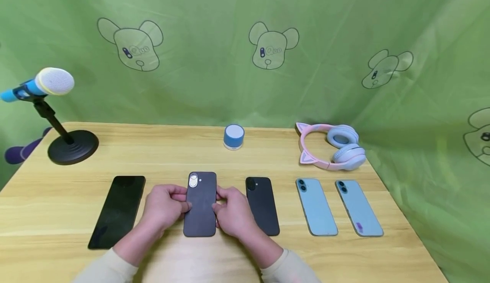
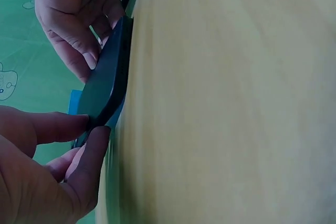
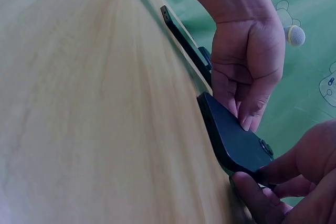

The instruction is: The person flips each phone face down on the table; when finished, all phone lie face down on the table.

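Observation:
A dark smartphone (image 1: 200, 210) lies back up between both hands, its pale camera bump at the upper left. My left hand (image 1: 164, 204) pinches its left long edge, thumb on the back. On the opposite edge, my right hand (image 1: 234, 211) pinches it the same way. In the left wrist view the phone (image 2: 107, 72) shows edge-on, close above the tabletop; whether it touches the wood I cannot tell. The right wrist view shows its back (image 3: 239, 137) with both hands on it. Its screen side is hidden.
Right of the hands lie a black phone (image 1: 263, 208) and two light blue phones (image 1: 317, 210) (image 1: 360, 210). A large dark tablet-like device (image 1: 118, 212) is at left. Behind stand a microphone (image 1: 53, 81) on a stand, a small blue speaker (image 1: 234, 137) and cat-ear headphones (image 1: 325, 164).

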`<state>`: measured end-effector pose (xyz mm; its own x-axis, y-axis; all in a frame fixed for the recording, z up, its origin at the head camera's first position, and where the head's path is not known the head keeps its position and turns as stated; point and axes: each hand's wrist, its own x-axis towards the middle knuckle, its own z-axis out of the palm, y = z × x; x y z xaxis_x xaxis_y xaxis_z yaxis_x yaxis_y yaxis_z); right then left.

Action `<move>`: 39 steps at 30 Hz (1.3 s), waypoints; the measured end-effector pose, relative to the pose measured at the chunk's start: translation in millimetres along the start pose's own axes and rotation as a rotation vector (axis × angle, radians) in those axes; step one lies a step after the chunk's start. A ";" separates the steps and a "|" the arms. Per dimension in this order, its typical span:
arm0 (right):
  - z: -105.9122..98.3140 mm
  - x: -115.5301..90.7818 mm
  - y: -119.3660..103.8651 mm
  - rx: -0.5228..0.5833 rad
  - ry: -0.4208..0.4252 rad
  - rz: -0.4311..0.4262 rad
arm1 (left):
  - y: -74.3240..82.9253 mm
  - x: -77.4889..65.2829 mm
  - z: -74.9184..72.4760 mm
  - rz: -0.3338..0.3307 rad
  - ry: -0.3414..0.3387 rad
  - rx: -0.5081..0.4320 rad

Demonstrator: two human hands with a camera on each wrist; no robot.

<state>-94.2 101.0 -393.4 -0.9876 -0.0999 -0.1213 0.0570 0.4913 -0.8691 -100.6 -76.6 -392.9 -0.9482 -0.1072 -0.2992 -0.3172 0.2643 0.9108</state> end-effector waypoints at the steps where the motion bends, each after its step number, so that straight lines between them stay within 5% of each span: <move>1: -0.3 0.1 0.1 -0.038 0.000 -0.006 | -0.7 -0.3 0.2 0.003 -0.003 0.012; 6: -1.2 1.8 1.7 -0.132 0.003 -0.037 | -3.0 0.1 0.5 0.013 -0.008 0.078; 13: -1.9 6.6 2.5 -0.024 -0.018 0.012 | -5.0 1.5 -1.5 0.007 -0.017 0.096; 39: -1.1 10.1 6.9 -0.041 0.016 0.016 | -8.8 2.8 -0.9 -0.006 -0.003 0.057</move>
<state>-104.0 104.3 -400.1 -0.9888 -0.0784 -0.1269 0.0668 0.5277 -0.8468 -100.5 -80.1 -401.5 -0.9461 -0.1058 -0.3061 -0.3238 0.3176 0.8912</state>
